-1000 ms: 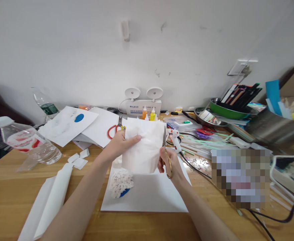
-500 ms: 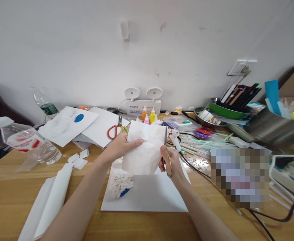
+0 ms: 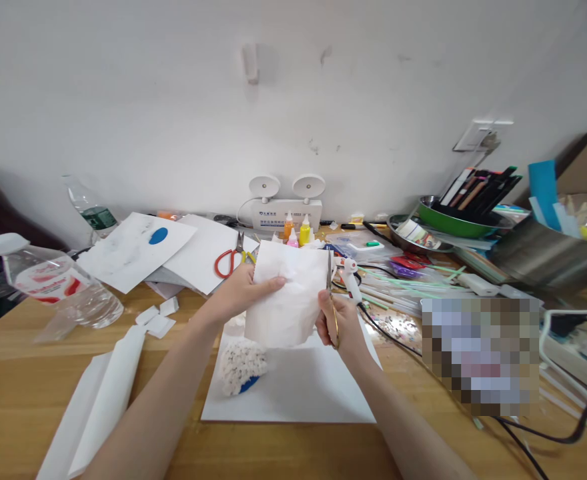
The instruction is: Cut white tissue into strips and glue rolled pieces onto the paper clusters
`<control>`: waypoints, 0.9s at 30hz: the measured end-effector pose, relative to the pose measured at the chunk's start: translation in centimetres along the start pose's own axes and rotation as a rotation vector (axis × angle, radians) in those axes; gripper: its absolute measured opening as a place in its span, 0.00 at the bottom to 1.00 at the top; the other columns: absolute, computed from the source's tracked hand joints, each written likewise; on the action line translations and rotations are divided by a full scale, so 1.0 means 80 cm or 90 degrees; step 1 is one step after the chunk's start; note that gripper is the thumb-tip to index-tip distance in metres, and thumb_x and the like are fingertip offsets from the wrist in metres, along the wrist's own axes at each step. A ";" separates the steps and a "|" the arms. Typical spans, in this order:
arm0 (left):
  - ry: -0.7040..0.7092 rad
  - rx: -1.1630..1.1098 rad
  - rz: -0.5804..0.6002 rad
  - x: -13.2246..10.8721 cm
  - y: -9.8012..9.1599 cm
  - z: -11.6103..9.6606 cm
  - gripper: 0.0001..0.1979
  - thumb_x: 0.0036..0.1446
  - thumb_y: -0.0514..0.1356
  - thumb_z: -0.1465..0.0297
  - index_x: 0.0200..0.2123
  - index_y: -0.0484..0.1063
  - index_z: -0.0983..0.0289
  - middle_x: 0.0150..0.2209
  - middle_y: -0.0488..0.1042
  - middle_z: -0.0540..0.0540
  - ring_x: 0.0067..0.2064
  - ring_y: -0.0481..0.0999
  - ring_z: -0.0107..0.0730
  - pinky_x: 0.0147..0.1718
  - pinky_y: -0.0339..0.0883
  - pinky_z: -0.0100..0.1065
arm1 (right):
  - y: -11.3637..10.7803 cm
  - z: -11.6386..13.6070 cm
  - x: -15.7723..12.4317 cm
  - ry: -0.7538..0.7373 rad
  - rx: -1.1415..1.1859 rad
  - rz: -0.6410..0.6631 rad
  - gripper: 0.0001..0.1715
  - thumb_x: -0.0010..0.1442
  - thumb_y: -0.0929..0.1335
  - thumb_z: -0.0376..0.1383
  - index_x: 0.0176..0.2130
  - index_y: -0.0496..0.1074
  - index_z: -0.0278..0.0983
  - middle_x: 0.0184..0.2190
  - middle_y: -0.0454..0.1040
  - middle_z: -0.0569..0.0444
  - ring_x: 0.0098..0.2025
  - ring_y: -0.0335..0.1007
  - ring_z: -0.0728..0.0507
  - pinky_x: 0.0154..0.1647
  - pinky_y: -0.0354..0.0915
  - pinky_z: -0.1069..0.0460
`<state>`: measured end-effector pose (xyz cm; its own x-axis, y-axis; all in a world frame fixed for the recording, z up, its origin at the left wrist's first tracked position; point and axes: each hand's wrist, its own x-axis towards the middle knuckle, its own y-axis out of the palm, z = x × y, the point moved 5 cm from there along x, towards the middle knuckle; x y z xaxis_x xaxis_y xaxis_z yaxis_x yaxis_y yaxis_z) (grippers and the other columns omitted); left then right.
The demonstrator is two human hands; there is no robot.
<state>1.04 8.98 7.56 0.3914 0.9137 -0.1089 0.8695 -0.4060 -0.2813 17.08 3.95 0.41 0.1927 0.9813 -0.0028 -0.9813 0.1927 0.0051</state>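
My left hand (image 3: 248, 291) pinches a white paper sheet (image 3: 288, 310) along its left side, thumb lying on the front. Gold-handled scissors (image 3: 333, 327) are gripped in my right hand (image 3: 341, 321), their blades pointing up along the sheet's right edge. Below the raised sheet, a larger white sheet of paper (image 3: 313, 400) lies flat on the table. On its left part sits a clump of small white crumbly bits (image 3: 243, 365) over a blue patch (image 3: 249, 384). The held sheet hides the far part of this lower paper.
Left are a tilted water bottle (image 3: 68, 280), folded paper (image 3: 106, 393) and a blue-spotted sheet (image 3: 138, 257). Red-handled scissors (image 3: 225, 263), paint bottles (image 3: 304, 231) and a glue gun (image 3: 349, 277) lie beyond. A black cord (image 3: 391, 340) and green pan (image 3: 453, 223) are right.
The scissors in my right hand have closed further, with the handle loops nearer together, and shifted slightly left. My left hand and the sheet stay almost in place.
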 end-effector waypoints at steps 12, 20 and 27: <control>-0.014 0.006 0.027 0.000 0.001 0.000 0.16 0.44 0.62 0.58 0.31 0.74 0.65 0.31 0.77 0.54 0.31 0.74 0.34 0.25 0.67 0.28 | -0.001 -0.002 0.001 0.015 -0.009 0.006 0.35 0.48 0.60 0.61 0.10 0.53 0.37 0.02 0.54 0.59 0.05 0.48 0.55 0.06 0.44 0.58; -0.014 -0.022 0.041 0.000 0.002 -0.001 0.17 0.45 0.62 0.58 0.34 0.74 0.65 0.35 0.78 0.57 0.36 0.76 0.40 0.29 0.70 0.31 | -0.001 0.002 -0.001 0.016 0.010 0.015 0.34 0.49 0.59 0.61 0.11 0.54 0.37 0.03 0.56 0.59 0.06 0.49 0.54 0.07 0.45 0.58; 0.050 -0.116 -0.114 -0.001 -0.021 -0.011 0.17 0.44 0.63 0.61 0.36 0.74 0.67 0.38 0.77 0.59 0.40 0.76 0.43 0.35 0.71 0.35 | 0.003 0.002 0.002 0.027 0.068 0.056 0.35 0.48 0.58 0.63 0.22 0.64 0.34 0.07 0.60 0.59 0.08 0.52 0.53 0.09 0.48 0.57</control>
<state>-0.15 9.59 8.85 0.2431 0.9700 0.0035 0.9640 -0.2411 -0.1125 16.91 4.16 0.55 0.1038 0.9938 -0.0394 -0.9877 0.1077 0.1130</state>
